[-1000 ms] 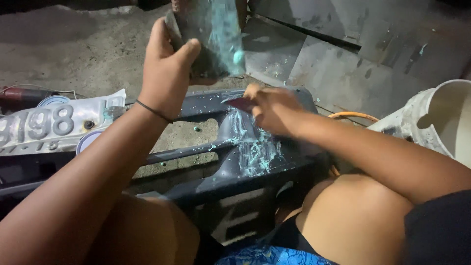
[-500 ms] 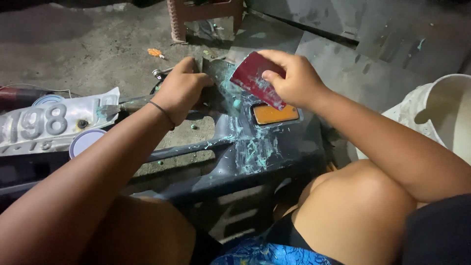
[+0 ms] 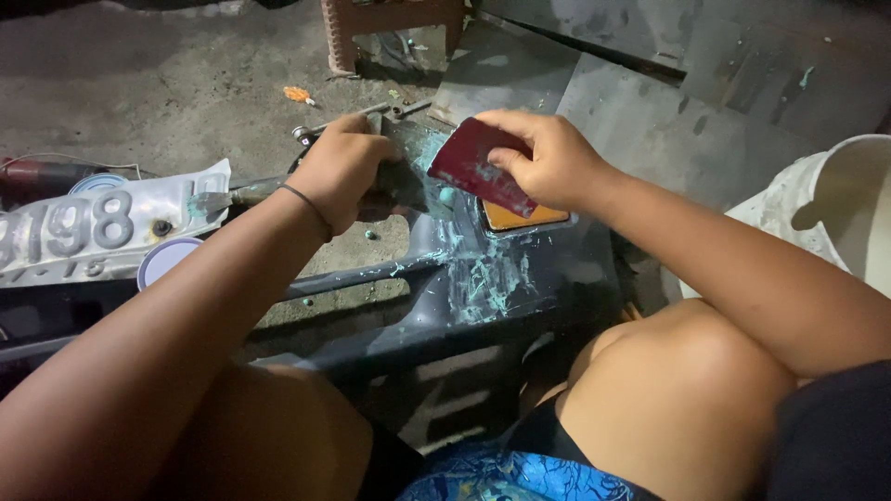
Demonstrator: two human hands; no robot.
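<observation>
While you sit on the floor with the dark grey panel [image 3: 520,306] across your knees, note the layout from the left. A plate [image 3: 102,232] with a round lid [image 3: 165,260] beside it lies on the floor, untouched. Your left hand [image 3: 339,172] is closed around a small board [image 3: 408,172] carrying teal putty, held just above the panel's far edge. Your right hand [image 3: 552,162] grips a red spreader [image 3: 481,167], its lower edge touching or nearly touching the board. Teal smears [image 3: 487,278] already cover a patch of the panel below an orange reflector [image 3: 520,218]; they look rough and streaked, not levelled. Judgement: filling is partly done, smoothing remains. A white bucket [image 3: 835,213] stands at far right.
</observation>
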